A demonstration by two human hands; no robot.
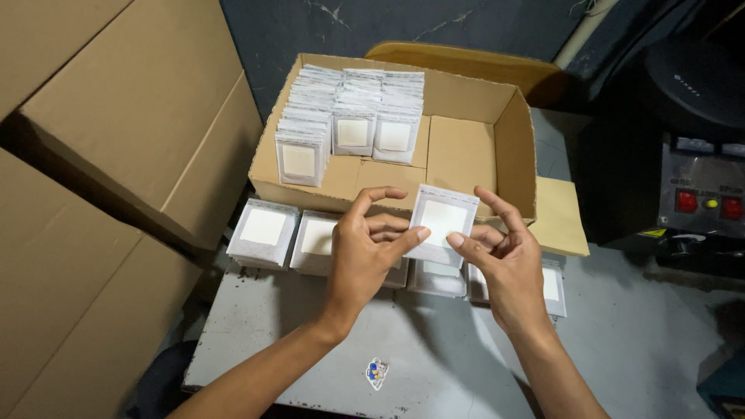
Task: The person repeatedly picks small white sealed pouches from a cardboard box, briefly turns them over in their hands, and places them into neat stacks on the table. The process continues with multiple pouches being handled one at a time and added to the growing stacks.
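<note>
Your left hand (365, 252) and right hand (504, 256) both pinch one white sachet (442, 221) above the table's sachet stacks (264, 233).

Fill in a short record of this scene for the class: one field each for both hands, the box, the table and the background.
left hand: left hand pinches a white packet
right hand: right hand grips the same packet's lower edge
box: open cardboard box, three rows of upright packets
table: grey table, packet stacks along its far edge
background: machine with red buttons
</note>
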